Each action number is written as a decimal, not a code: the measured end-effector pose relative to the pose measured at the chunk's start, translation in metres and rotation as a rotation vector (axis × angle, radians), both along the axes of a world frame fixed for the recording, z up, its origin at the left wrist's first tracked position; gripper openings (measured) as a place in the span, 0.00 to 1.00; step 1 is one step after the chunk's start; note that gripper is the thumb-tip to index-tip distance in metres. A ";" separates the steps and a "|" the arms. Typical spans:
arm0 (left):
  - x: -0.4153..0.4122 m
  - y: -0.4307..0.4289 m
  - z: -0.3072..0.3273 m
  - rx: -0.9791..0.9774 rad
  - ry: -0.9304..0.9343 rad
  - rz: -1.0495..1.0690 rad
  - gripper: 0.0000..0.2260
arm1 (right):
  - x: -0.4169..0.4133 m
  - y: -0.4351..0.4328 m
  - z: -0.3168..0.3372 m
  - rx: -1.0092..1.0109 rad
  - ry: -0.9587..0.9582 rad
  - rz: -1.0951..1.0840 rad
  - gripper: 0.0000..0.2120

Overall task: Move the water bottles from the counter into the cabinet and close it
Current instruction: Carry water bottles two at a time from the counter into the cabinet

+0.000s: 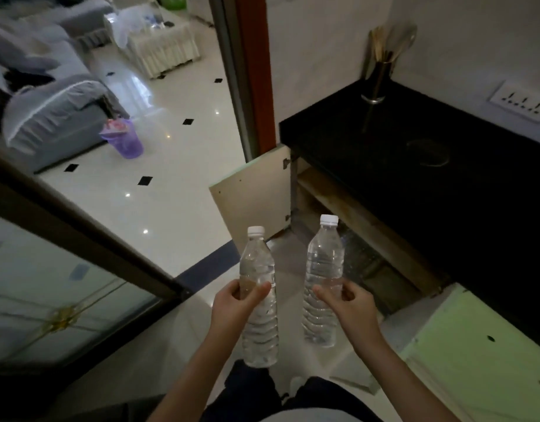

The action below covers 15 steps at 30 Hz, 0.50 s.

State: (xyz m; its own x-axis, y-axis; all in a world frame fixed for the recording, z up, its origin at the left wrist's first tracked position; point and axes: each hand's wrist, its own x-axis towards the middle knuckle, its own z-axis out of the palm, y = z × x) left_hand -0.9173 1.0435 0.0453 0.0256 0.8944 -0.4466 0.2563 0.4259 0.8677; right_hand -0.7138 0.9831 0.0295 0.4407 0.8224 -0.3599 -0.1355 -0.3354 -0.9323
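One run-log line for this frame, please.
phase: carry | left hand: grips left bottle | right hand: grips right bottle | cabinet: doors open | both bottles upright, not yet in cabinet

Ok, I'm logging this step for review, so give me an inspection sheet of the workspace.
Surface: black counter, no bottles on the visible part.
Job's things: left bottle and right bottle, clear, capped, held cap-up before the cabinet; left door and right door open.
Clutter: utensil holder at the counter's far end.
Hands: left hand grips the left bottle; right hand grips the right bottle.
Cables: nothing seen; wall socket above the counter.
Surroundings: tiled floor, purple bin, grey sofa.
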 end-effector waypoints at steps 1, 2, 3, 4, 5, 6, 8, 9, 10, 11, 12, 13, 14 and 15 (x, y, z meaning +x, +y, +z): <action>0.003 0.014 -0.004 -0.017 -0.003 -0.037 0.11 | 0.000 0.006 -0.006 -0.016 0.003 -0.043 0.05; 0.006 0.029 -0.009 -0.036 -0.007 -0.074 0.10 | -0.001 0.013 -0.012 -0.032 -0.001 -0.089 0.05; 0.010 0.045 -0.013 -0.056 -0.011 -0.113 0.09 | -0.001 0.020 -0.018 -0.045 -0.008 -0.135 0.06; 0.014 0.063 -0.017 -0.076 -0.014 -0.149 0.08 | -0.002 0.029 -0.024 -0.056 -0.013 -0.175 0.06; 0.017 0.082 -0.022 -0.089 -0.007 -0.191 0.07 | -0.003 0.039 -0.028 -0.068 -0.016 -0.209 0.07; 0.020 0.102 -0.027 -0.095 0.001 -0.237 0.07 | -0.005 0.049 -0.030 -0.078 -0.015 -0.244 0.07; 0.028 0.140 -0.030 -0.114 0.015 -0.339 0.07 | -0.008 0.071 -0.033 -0.108 -0.028 -0.329 0.08; 0.032 0.160 -0.031 -0.128 0.015 -0.390 0.07 | -0.009 0.083 -0.033 -0.124 -0.046 -0.367 0.08; 0.035 0.179 -0.034 -0.145 0.013 -0.437 0.06 | -0.010 0.095 -0.032 -0.138 -0.060 -0.397 0.08; 0.038 0.196 -0.035 -0.168 0.017 -0.480 0.06 | -0.011 0.107 -0.031 -0.156 -0.063 -0.427 0.07; 0.043 0.212 -0.036 -0.190 0.024 -0.520 0.06 | -0.011 0.118 -0.031 -0.168 -0.065 -0.456 0.07; 0.048 0.229 -0.040 -0.208 0.032 -0.557 0.08 | -0.011 0.128 -0.032 -0.179 -0.073 -0.481 0.06; 0.054 0.245 -0.048 -0.215 0.047 -0.587 0.12 | -0.010 0.138 -0.034 -0.188 -0.077 -0.500 0.07; 0.060 0.260 -0.056 -0.227 0.077 -0.615 0.16 | -0.010 0.148 -0.037 -0.198 -0.069 -0.524 0.07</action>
State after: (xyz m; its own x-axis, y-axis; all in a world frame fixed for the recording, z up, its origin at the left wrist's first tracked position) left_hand -0.8569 1.3035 -0.0109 0.4621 0.6103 -0.6434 0.5693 0.3520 0.7429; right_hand -0.7236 1.1309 -0.0071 0.7999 0.4070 -0.4410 -0.2718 -0.4095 -0.8709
